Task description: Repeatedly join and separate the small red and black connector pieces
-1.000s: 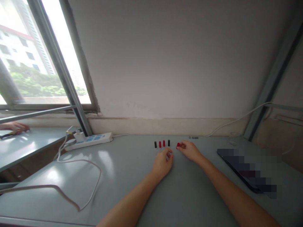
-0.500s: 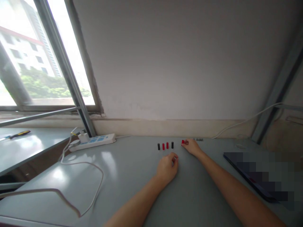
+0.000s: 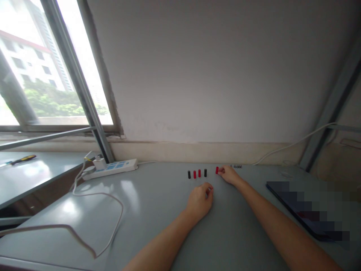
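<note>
Four small upright cylinders stand in a row near the back of the table: a left black cylinder point(image 3: 189, 174), two red cylinders point(image 3: 194, 174) and a right black cylinder point(image 3: 205, 172). Farther right is a separate red cylinder point(image 3: 217, 170), upright and fully visible. The fingertips of my right hand point(image 3: 229, 175) are at its right side, slightly parted and no longer around it. My left hand point(image 3: 199, 199) rests on the table in front of the row, fingers curled and thumb close to the index finger. What it holds, if anything, is too small to make out.
Several small dark pieces point(image 3: 237, 166) lie behind my right hand. A white power strip point(image 3: 121, 168) with plugs and a looping cable point(image 3: 120, 203) occupies the left. A dark flat object point(image 3: 293, 210), partly pixelated, lies at right. A yellow-black screwdriver point(image 3: 25, 159) is on the other surface.
My right fingers have drawn back slightly to the right from the separate red cylinder, which now shows whole and upright. My left hand has barely shifted.
</note>
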